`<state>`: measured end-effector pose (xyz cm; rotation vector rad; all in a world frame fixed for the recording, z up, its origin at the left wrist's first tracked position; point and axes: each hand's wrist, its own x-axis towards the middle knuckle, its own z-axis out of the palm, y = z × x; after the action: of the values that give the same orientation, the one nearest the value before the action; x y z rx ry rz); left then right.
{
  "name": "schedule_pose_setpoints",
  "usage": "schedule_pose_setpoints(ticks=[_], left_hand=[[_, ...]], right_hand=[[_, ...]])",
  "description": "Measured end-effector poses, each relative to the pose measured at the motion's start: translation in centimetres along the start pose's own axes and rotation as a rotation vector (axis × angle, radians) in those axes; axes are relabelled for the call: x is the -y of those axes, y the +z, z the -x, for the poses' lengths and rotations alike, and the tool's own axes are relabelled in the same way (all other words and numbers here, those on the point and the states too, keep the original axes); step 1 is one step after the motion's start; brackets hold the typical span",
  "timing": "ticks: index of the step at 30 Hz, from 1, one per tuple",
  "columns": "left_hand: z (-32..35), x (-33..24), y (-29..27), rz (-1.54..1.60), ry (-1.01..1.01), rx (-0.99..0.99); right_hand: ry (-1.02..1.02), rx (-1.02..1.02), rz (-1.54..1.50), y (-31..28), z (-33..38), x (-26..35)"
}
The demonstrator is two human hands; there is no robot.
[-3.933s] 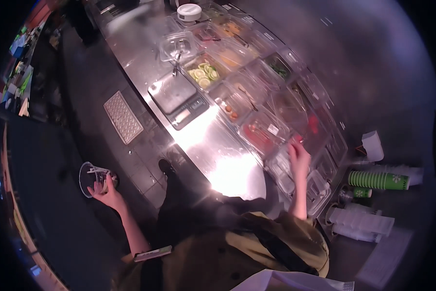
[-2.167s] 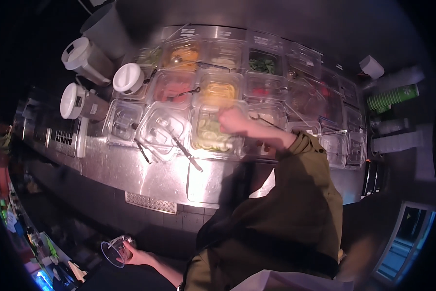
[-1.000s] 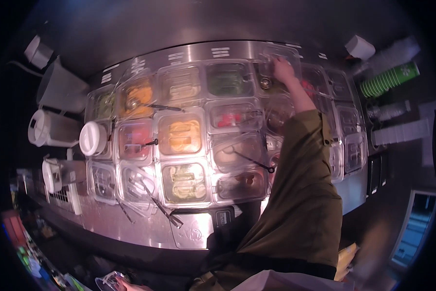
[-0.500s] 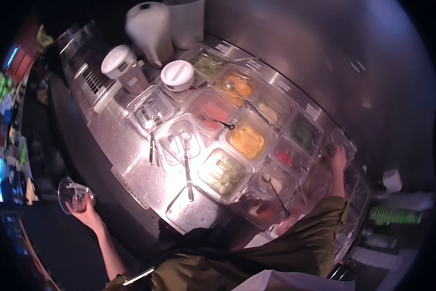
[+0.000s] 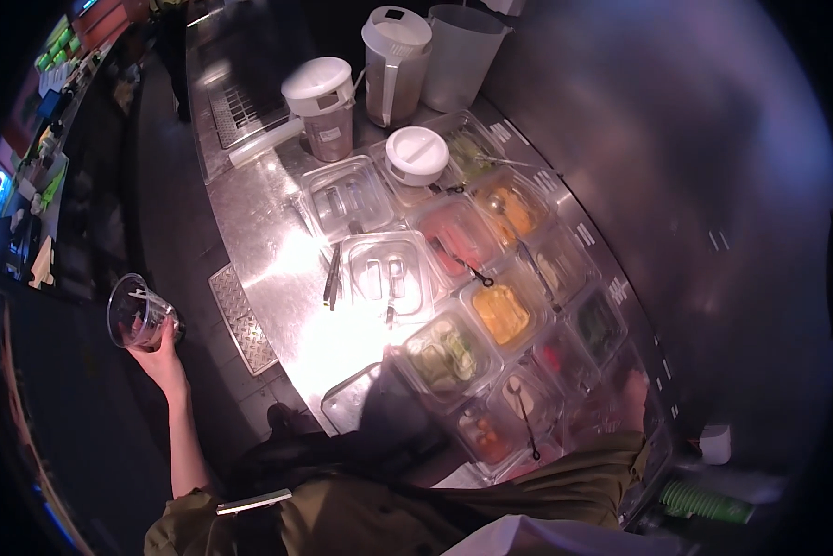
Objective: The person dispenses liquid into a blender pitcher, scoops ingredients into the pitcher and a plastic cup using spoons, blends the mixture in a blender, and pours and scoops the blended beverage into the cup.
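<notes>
My left hand (image 5: 162, 357) holds a clear plastic cup (image 5: 137, 313) out to the left, away from the steel counter (image 5: 268, 241). The cup is tilted and has something small inside. My right hand (image 5: 631, 400) reaches over the far right end of a row of clear ingredient tubs, into or above a dim tub (image 5: 611, 408); what it grips is too dark to tell. Nearby tubs hold pale green slices (image 5: 444, 350), a yellow-orange filling (image 5: 502, 313) and a red one (image 5: 461, 236).
Tongs (image 5: 331, 276) lie on the counter beside an empty tub (image 5: 391, 278). White-lidded jugs (image 5: 322, 107) and a tall pitcher (image 5: 393, 60) stand at the back. A grated drain plate (image 5: 242, 320) sits at the counter's edge. Stacked green cups (image 5: 708, 502) lie at lower right.
The view has swung; the tubs now run diagonally. My left hand with the cup has risen slightly. My right hand stays at the far right tubs.
</notes>
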<state>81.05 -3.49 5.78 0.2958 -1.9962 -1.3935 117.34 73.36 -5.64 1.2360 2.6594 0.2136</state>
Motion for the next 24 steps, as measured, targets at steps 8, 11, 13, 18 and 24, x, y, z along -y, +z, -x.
schedule_pose_setpoints(ticks=[8, 11, 13, 18, 24], left_hand=[[-2.7, 4.7, -0.1, 0.112, -0.114, 0.007], [-4.5, 6.3, 0.0, 0.078, -0.143, -0.022], [-6.4, 8.1, -1.7, 0.128, -0.159, -0.045], [-12.0, 13.6, -6.9, 0.275, -0.278, -0.135], [-23.7, 20.3, -11.0, 0.432, -0.331, -0.065]], right_hand=[[-0.177, -0.277, -0.152, -8.8, -0.6, 9.1], [-0.272, -0.396, -0.570, -13.7, -3.9, 16.0], [-0.357, -0.400, -0.710, -20.2, -3.1, 26.7], [-0.957, -0.403, -1.024, -30.3, 2.1, 52.0], [-1.331, -0.336, -0.872, -35.5, 11.8, 76.5]])
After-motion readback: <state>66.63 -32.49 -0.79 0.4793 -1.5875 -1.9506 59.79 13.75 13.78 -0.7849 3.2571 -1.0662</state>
